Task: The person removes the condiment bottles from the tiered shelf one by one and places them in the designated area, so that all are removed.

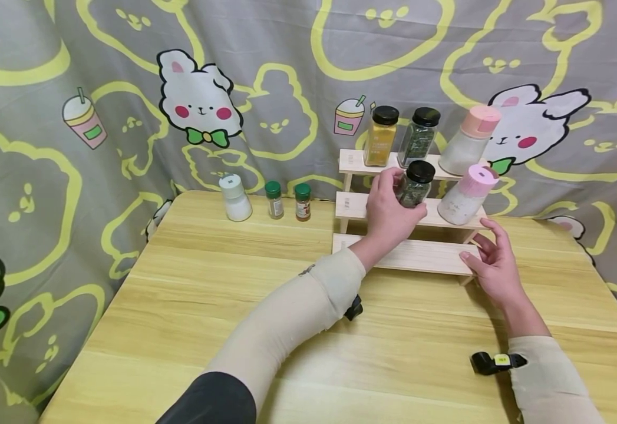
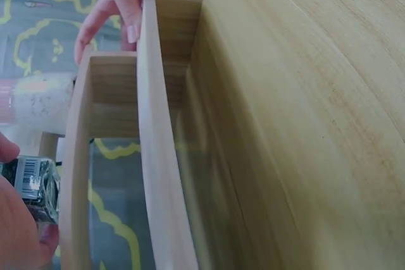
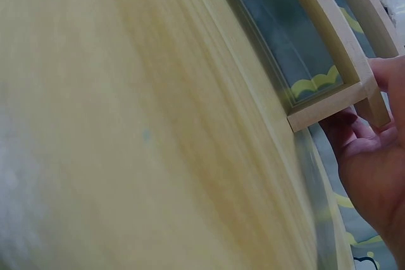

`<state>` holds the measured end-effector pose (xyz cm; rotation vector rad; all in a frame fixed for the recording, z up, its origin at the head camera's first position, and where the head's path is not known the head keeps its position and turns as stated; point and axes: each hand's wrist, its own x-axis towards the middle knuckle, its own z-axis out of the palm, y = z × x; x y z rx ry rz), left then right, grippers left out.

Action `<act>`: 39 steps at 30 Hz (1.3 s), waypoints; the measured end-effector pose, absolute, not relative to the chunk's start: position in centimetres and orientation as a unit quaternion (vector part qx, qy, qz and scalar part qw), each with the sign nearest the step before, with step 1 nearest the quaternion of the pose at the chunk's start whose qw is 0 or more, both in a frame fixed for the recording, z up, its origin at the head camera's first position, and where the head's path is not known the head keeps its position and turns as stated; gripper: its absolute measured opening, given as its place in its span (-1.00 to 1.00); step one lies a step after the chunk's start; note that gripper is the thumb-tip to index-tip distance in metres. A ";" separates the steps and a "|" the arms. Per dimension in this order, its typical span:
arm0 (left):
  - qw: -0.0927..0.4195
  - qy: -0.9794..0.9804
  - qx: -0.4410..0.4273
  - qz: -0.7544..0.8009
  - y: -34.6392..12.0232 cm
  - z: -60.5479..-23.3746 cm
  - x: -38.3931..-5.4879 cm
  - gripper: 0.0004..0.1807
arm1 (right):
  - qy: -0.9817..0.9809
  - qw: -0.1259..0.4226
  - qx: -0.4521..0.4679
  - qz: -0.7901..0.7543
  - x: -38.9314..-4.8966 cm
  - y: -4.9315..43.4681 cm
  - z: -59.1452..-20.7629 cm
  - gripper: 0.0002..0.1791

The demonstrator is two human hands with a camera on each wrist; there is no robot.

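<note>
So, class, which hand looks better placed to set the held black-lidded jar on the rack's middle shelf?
The left hand, most likely: it holds the black-lidded jar at the middle shelf. The right hand grips the right end of the rack, away from that jar.

1. Here we are: our left hand (image 1: 390, 217) grips a black-capped jar (image 1: 415, 193) at the rack's (image 1: 425, 257) middle step; contact with the wood we can't tell.
2. Our right hand (image 1: 499, 274) holds the rack's right end.
3. Up top, we've a yellow jar (image 1: 379, 144), a green jar (image 1: 417, 141), a peach-capped shaker (image 1: 464, 150).
4. Middle step, right side: pink-capped shaker (image 1: 459, 203).
5. Far left, we spot a white shaker (image 1: 237, 206) beside two green-capped bottles (image 1: 275, 207).
</note>
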<state>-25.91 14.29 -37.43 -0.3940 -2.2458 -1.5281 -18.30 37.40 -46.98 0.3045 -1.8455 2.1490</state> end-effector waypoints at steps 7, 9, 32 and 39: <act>0.213 -0.793 -0.154 -0.550 13.6 -36.6 -25.4 -0.22 | -0.637 0.144 0.105 0.750 -18.3 37.3 -46.9 -0.13; 0.219 -0.789 -0.159 -0.552 13.3 -36.3 -25.2 -0.23 | -0.638 0.143 0.104 0.749 -18.3 37.3 -46.9 -0.13; 0.260 -0.747 -0.193 -0.580 8.6 -34.5 -23.8 -0.24 | -0.643 0.141 0.096 0.747 -18.4 37.5 -47.0 -0.13; 0.266 -0.735 -0.198 -0.592 7.0 -34.1 -24.0 -0.25 | -0.645 0.139 0.099 0.745 -18.3 37.5 -46.9 -0.13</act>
